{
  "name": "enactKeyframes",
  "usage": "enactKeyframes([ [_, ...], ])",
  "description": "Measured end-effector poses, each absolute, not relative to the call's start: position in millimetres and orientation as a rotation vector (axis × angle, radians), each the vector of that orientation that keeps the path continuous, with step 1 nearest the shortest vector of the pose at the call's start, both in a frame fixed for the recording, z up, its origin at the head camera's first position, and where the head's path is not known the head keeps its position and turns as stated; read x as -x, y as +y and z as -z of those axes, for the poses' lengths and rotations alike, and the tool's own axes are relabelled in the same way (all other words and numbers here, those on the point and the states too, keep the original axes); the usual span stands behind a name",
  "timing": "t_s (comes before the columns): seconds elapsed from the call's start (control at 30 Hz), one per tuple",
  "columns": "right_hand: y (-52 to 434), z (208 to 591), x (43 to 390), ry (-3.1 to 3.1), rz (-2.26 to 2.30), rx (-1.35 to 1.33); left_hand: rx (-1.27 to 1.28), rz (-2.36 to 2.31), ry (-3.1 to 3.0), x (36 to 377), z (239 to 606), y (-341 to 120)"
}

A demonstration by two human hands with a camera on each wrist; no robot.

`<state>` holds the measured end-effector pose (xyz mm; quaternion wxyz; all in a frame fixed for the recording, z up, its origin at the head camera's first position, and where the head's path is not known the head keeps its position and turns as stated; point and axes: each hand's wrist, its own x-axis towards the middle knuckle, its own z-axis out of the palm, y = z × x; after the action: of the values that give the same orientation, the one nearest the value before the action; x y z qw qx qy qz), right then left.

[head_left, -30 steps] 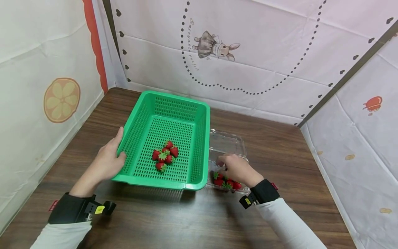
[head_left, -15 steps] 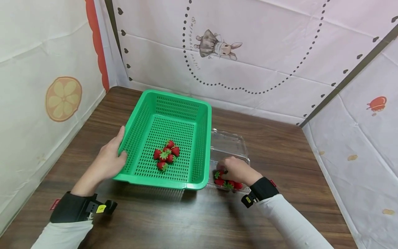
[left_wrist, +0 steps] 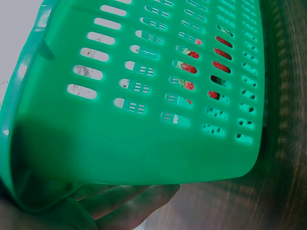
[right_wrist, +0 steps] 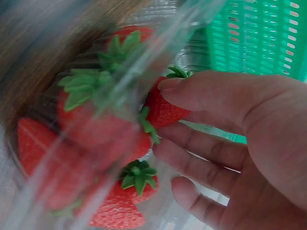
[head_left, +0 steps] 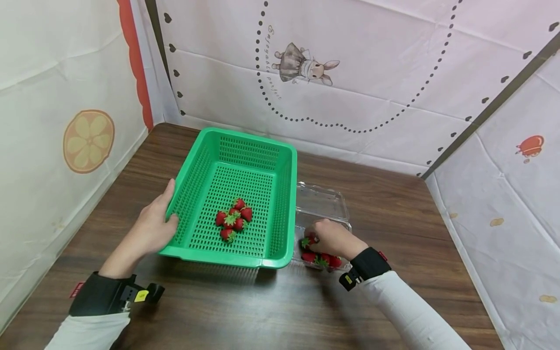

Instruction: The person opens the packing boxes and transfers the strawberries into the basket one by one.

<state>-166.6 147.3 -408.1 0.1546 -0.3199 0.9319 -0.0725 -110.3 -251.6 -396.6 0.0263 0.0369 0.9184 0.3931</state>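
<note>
My left hand [head_left: 153, 226] grips the left rim of a green plastic basket [head_left: 292, 204]; in the left wrist view its fingers [left_wrist: 139, 203] show under the basket's edge. Several strawberries [head_left: 239, 224] with green leaves lie in a cluster on the basket's perforated floor. To the right, my right hand [head_left: 334, 238] reaches into a clear plastic box [head_left: 321, 201] whose lid is folded back. Between thumb and fingers it pinches one strawberry [right_wrist: 165, 105]. More strawberries [right_wrist: 117, 211] lie beside it in the box, partly seen through the clear wall.
Basket and box stand side by side on a dark wooden table [head_left: 385, 204]. White printed cloth walls [head_left: 372, 73] rise along the back, left and right. The basket's right wall overlaps the box's left edge in the head view.
My right hand has come down among the strawberries in the box and taken hold of one. The left hand still holds the basket in the same place.
</note>
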Motion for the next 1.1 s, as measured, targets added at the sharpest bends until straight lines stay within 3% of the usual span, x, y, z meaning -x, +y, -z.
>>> enactKeyframes([
  [1.1,129,327,171,2.826,0.411,0.928,-0.125,-1.215,2.851,110,397,-252],
])
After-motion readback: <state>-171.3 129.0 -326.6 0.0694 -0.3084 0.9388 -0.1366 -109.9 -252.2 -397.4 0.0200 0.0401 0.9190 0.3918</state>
